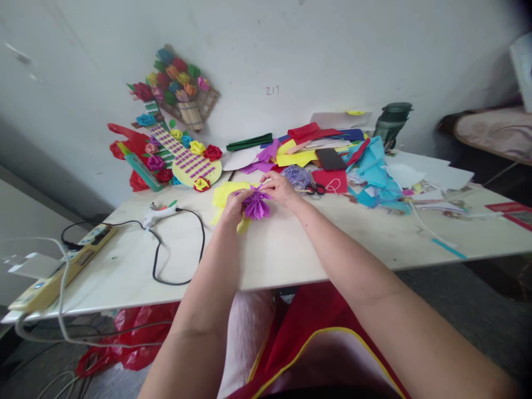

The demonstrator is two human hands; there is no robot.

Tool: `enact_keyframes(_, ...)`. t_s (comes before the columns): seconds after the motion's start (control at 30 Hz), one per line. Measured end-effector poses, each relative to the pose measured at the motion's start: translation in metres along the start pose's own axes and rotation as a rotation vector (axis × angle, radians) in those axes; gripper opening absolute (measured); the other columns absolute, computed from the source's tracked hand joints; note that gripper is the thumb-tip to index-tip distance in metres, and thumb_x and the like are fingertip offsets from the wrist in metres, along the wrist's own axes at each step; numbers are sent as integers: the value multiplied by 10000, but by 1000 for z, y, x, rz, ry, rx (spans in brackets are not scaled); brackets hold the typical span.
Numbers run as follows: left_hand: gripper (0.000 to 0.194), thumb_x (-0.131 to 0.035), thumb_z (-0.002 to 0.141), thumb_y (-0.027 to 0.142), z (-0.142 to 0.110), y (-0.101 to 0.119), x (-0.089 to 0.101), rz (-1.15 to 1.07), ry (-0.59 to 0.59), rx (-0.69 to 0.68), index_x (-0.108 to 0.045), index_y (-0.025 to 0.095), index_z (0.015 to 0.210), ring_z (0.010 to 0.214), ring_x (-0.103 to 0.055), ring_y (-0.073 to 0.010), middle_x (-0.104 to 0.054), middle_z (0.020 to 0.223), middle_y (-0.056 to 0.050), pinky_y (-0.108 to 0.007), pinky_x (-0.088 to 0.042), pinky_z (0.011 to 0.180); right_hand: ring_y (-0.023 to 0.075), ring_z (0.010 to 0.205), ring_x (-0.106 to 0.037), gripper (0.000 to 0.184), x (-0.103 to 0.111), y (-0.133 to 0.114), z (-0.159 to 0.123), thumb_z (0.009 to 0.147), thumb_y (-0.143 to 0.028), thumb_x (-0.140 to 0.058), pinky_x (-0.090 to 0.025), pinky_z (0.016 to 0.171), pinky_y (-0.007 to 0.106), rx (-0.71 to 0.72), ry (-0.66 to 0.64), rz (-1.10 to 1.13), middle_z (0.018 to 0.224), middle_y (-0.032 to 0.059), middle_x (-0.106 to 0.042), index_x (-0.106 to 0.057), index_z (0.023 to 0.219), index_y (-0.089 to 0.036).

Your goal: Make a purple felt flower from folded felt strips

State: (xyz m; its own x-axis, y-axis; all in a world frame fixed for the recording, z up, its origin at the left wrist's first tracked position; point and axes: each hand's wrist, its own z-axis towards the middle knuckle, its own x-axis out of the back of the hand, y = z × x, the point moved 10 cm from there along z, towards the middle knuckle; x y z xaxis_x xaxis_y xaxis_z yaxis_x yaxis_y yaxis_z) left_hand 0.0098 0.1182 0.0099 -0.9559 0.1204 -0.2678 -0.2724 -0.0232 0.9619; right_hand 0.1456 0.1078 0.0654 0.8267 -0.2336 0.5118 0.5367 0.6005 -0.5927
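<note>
A pleated purple paper flower [256, 205] is held between my two hands over the white table. My left hand [238, 204] is closed on its left side, the fingertips partly hidden behind the folds. On the upper right edge, my right hand [279, 188] pinches the petals between thumb and fingers. Yellow paper [224, 194] lies beneath and behind the flower, partly covered by my left hand. Just behind my right hand rests a tangle of purple string [297, 176], with dark-handled scissors [316, 189] beside it.
A white glue gun [160, 215] with a black cord lies left, near a power strip [78, 260]. Behind stand a flower-trimmed paper guitar [195, 169] and a green bottle [393, 124]. Coloured paper, a phone [331, 159] and blue scraps [372, 166] cover the back right.
</note>
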Motion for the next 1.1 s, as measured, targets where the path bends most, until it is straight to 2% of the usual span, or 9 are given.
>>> enact_keyframes(0.2,317,-813,546,346,1,1,-2,35,-41,-57,-589,130,605,464,-448,-70,-524,516,25,-224,-309,469,121,782,-600,94,1,-3,-3,765,-223,-646,-465,697,251,9,10,-98,1040,-4,-656,-732,726,-227)
enact_keyframes(0.47,363,-830,505,393,-4,5,-2,110,-47,-34,-597,137,615,461,-464,-79,-541,519,27,-223,-314,461,129,782,-589,97,-1,-3,-3,766,-230,-647,-455,689,262,21,-44,-110,999,14,-648,-743,756,-218)
enact_keyframes(0.87,337,-833,423,311,-2,7,1,104,15,-55,-651,123,635,497,-489,-91,-583,545,4,-233,-343,510,160,923,-619,109,-6,3,-1,783,-213,-650,-490,821,293,28,-142,-49,1003,38,-647,-756,806,-225)
enact_keyframes(1.1,350,-842,417,317,0,6,-1,111,-22,-73,-671,122,652,536,-526,-103,-616,580,-10,-240,-383,548,162,914,-629,128,-7,3,-2,797,-235,-635,-491,826,286,34,-177,-119,1022,42,-660,-759,824,-224)
